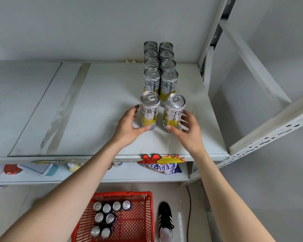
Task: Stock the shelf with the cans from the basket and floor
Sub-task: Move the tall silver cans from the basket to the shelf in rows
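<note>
Two rows of white-and-yellow cans [151,79] stand on the white shelf [94,110], running front to back. At the front of the left row stands a can [149,109] with my left hand [129,126] wrapped around its lower part. My right hand [187,128] grips the front can of the right row [173,110], which tilts slightly. Below on the floor, a red basket [135,222] holds several upright cans [106,217] along its left side.
The shelf's white upright and diagonal brace [243,55] rise at the right. A lower shelf [59,179] carries packets and small goods. A black-and-white shoe [165,222] and a black cable [189,215] lie right of the basket.
</note>
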`<state>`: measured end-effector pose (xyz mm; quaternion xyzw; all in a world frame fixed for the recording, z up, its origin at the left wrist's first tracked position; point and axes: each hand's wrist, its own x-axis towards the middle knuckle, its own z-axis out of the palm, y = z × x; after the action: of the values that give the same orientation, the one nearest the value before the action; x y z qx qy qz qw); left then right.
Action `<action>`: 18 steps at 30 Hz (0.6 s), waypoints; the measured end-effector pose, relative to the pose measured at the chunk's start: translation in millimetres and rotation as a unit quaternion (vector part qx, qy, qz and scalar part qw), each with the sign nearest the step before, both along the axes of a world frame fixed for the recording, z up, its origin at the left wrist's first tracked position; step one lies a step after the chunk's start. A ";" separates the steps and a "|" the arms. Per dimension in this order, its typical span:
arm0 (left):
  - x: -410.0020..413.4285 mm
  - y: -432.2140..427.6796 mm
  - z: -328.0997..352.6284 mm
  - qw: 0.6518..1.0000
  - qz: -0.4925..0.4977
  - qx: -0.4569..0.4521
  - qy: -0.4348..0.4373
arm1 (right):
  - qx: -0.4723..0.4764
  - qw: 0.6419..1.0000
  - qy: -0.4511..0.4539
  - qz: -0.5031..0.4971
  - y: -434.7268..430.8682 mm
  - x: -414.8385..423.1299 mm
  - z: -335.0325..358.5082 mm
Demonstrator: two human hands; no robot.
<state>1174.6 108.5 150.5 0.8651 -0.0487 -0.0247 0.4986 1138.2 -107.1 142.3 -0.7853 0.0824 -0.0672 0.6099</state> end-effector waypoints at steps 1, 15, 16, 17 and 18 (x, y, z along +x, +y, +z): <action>-2.4 0.0 -8.2 1.000 0.000 0.000 0.006 | 0.007 1.000 0.000 -0.001 0.4 -1.1 -4.5; 27.3 -13.0 -33.5 0.996 0.009 0.009 -0.084 | 0.031 0.998 -0.058 -0.010 6.6 25.6 -16.4; 29.9 -13.8 -33.7 0.996 0.009 0.011 -0.086 | 0.030 0.998 -0.059 -0.011 6.8 28.6 -16.3; 32.7 -14.4 -33.9 0.996 0.010 0.016 -0.086 | 0.028 0.998 -0.060 -0.013 6.8 31.7 -16.3; 35.2 -15.1 -34.1 0.996 0.010 0.019 -0.087 | 0.027 0.998 -0.060 -0.014 6.7 34.9 -16.4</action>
<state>1209.9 93.4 116.4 0.8737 -0.0825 0.0550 0.4763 1173.1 -100.4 125.9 -0.7622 0.0589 -0.1205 0.6333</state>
